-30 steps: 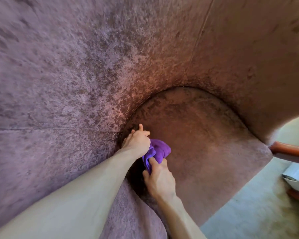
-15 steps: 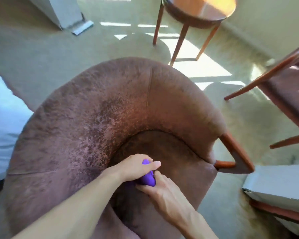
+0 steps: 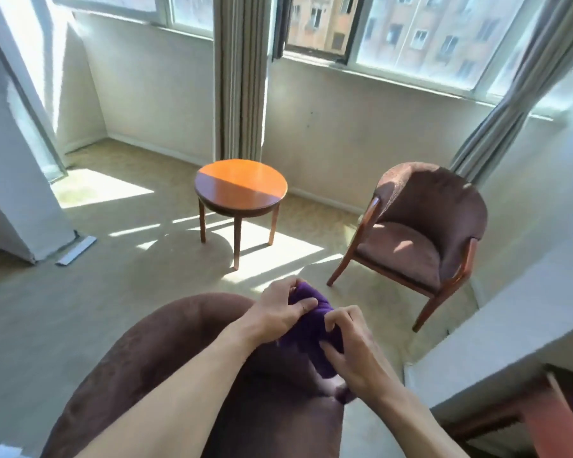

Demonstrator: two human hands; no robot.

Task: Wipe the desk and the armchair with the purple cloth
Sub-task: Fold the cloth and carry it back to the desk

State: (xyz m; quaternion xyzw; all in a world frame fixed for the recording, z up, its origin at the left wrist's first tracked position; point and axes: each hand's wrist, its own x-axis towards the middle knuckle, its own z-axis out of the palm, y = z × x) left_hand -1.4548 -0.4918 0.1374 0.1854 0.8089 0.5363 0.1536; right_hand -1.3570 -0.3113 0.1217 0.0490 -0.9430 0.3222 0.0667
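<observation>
Both of my hands hold the bunched purple cloth [image 3: 315, 328] in the air above the near brown armchair [image 3: 166, 352]. My left hand [image 3: 275, 314] pinches the cloth's upper part. My right hand [image 3: 351, 352] grips its lower right side, and a strip of cloth hangs below it. The near armchair's curved back fills the bottom of the view under my forearms; its seat is hidden.
A round wooden table [image 3: 240, 186] stands ahead in sunlight. A second brown armchair [image 3: 420, 226] with wooden legs sits at the right by the wall. Curtains [image 3: 240, 74] hang at the windows. A white ledge and wooden furniture [image 3: 523, 421] lie at the lower right. Carpet lies between.
My head has risen from close over the armchair seat to a view across the room. Both hands lifted the cloth off the seat and now hold it up above the chair back.
</observation>
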